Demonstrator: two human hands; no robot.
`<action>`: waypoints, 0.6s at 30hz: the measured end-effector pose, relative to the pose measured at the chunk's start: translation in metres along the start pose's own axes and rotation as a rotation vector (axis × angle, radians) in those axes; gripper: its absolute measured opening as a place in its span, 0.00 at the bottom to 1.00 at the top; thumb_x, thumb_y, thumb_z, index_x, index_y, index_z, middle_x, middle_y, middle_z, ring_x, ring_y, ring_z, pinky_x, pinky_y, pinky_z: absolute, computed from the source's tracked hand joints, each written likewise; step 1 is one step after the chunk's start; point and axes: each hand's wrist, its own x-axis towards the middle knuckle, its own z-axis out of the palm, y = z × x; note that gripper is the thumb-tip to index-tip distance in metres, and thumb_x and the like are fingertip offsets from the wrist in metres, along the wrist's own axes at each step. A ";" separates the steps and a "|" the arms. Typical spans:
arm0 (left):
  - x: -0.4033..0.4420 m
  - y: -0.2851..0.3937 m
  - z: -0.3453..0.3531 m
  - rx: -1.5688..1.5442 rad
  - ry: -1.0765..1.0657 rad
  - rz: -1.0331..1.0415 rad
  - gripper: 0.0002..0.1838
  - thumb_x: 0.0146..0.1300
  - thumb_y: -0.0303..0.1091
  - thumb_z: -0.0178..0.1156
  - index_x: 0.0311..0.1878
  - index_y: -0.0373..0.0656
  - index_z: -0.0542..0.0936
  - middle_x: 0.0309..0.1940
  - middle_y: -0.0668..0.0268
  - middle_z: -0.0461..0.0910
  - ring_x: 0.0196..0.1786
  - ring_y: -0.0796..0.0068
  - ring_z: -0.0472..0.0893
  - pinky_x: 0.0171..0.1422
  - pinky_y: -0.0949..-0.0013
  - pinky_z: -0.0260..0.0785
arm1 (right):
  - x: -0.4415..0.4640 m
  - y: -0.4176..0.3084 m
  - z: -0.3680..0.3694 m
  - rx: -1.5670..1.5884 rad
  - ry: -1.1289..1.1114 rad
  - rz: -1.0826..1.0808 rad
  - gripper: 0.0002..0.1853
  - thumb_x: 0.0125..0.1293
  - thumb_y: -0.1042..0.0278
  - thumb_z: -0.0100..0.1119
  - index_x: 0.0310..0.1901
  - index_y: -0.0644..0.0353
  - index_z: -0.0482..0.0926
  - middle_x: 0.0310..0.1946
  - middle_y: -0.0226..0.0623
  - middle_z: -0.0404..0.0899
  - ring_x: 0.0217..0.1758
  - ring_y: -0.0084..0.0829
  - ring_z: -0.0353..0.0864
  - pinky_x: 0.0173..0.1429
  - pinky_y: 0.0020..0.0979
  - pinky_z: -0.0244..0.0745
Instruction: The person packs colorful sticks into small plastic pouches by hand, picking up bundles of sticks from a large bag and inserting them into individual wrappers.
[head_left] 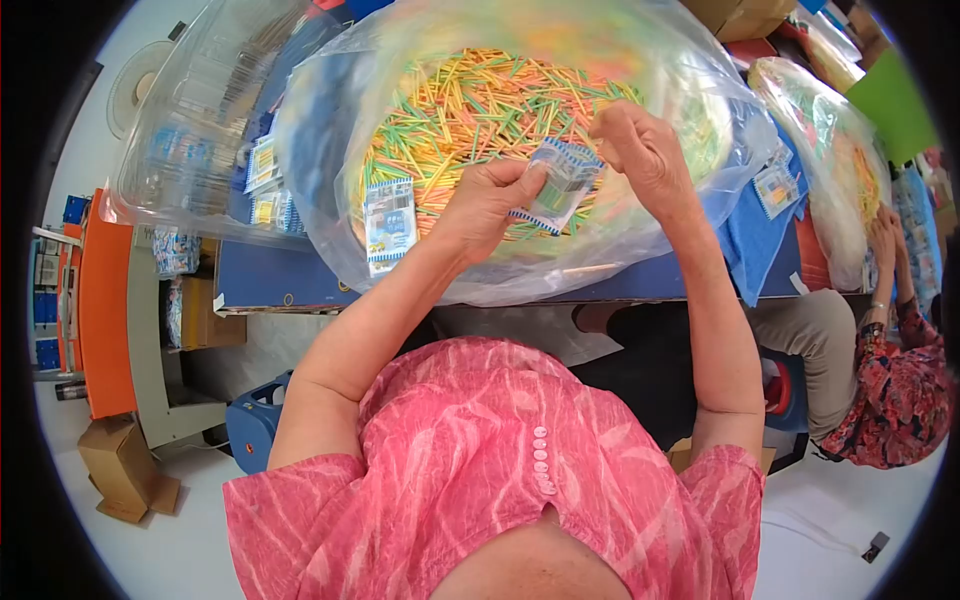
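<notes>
blue-edged packet (562,190), upper centre, pinched by the left hand (486,205) over coloured sticks (470,90); right hand (645,158) curled beside it, grip unclear.

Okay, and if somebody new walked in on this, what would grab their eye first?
Probably the heap of thin pastel sticks filling the big clear plastic bag on the table, top centre. Just over it, the left hand holds a small printed packet, with the right hand raised beside it. Lower down, the bright pink patterned shirt stands out.
</notes>
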 end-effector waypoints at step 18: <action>0.009 0.036 -0.030 0.219 0.178 0.109 0.15 0.63 0.32 0.64 0.50 0.35 0.80 0.42 0.65 0.83 0.45 0.79 0.80 0.52 0.76 0.71 | -0.077 0.071 -0.276 -0.712 0.521 0.229 0.11 0.57 0.66 0.65 0.37 0.65 0.81 0.22 0.31 0.78 0.21 0.23 0.73 0.27 0.26 0.69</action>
